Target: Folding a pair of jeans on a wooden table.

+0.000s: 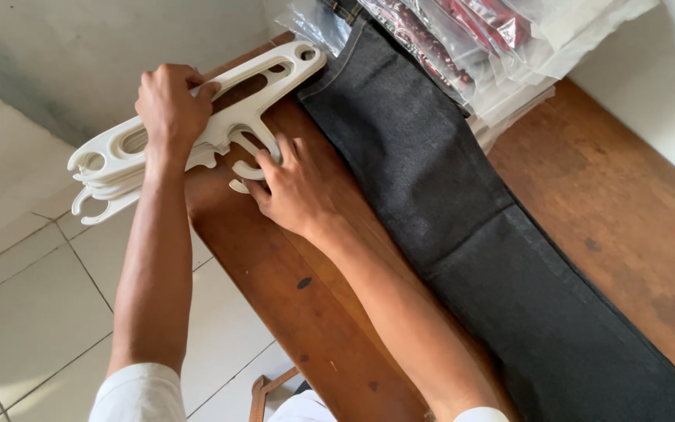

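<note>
Stack of white plastic hangers (197, 117): lies at wooden table (587, 203) edge, overhanging tiled floor (33, 312); long axis diagonal, lower-left to upper-right, hooks toward person. Left hand (169, 101): closed over stack top. Right hand (294, 187): fingers pinching top hook. Dark jeans (447, 203): flat alongside, bagged garments (470, 39) beyond.
</note>
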